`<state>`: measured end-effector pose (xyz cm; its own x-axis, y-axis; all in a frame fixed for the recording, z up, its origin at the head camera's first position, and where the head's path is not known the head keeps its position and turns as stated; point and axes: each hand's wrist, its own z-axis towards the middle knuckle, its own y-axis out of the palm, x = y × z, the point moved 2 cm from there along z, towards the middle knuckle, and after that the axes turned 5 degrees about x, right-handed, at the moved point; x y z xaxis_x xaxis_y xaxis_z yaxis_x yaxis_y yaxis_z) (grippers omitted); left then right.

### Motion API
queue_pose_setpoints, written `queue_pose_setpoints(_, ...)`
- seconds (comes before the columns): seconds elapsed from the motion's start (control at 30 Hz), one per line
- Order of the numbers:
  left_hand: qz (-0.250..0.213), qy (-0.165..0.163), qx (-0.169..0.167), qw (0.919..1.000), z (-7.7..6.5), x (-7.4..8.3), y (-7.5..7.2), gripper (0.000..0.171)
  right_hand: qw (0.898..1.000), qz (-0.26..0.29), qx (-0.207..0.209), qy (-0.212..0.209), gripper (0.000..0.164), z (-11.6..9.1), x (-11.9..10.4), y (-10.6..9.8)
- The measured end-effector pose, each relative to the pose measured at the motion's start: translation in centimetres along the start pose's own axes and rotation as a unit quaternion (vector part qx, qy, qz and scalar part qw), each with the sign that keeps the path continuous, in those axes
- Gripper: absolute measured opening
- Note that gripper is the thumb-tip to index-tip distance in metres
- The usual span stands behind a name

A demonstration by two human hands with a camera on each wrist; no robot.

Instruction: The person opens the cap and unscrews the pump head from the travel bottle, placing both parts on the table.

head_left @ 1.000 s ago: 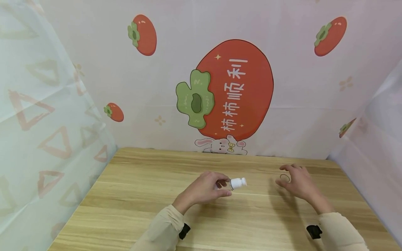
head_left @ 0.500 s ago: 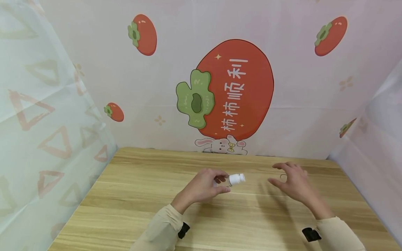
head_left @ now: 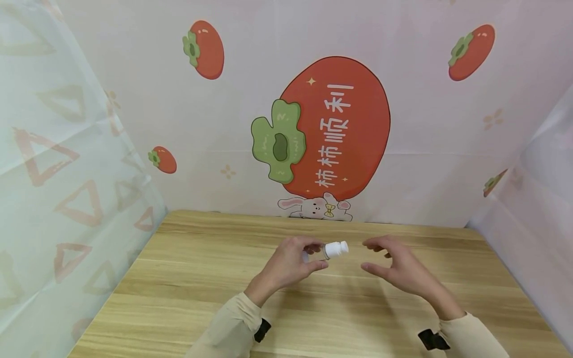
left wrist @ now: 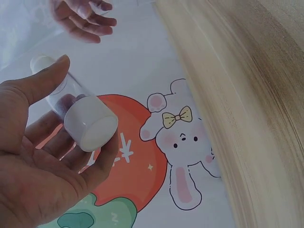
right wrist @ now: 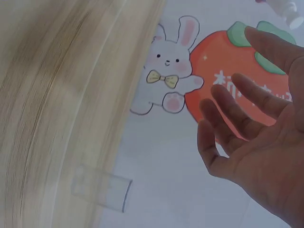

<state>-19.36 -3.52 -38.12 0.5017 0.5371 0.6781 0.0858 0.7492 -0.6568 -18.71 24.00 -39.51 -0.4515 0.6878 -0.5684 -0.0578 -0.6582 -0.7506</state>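
Observation:
My left hand [head_left: 288, 263] grips a small clear bottle with a white stepped top [head_left: 335, 248], thumb on one side and fingers on the other. It is held tilted above the table, top pointing right. In the left wrist view the clear bottle [left wrist: 80, 90] shows a wide white end nearest the camera. To its right, my right hand [head_left: 400, 263] is apart from the bottle, fingers loosely bent and holding nothing. A clear tube-shaped cap [right wrist: 102, 187] stands on the table in the right wrist view; in the head view the right hand hides it.
The wooden table [head_left: 201, 298] runs back to a white cloth wall [head_left: 425, 189] printed with persimmons and a rabbit. Patterned cloth sheets [head_left: 58, 223] close in the left and right sides.
My right hand has moved left, away from where the clear cap's rim showed, and is now close to the bottle. The left hand has raised the bottle's top slightly.

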Motion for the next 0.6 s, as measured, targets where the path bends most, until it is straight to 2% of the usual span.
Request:
queue_pose_setpoints(0.23,0.009,0.018,0.015,0.9997,0.0,0.1,0.2,0.036,0.998,0.055,-0.008,-0.015,0.044,0.2,-1.0,0.8)
queue_pose_setpoints(0.6,0.066,0.040,0.015,0.9969,0.0,0.5,0.6,0.034,0.992,0.122,-0.033,-0.008,0.046,0.6,-2.1,1.4)
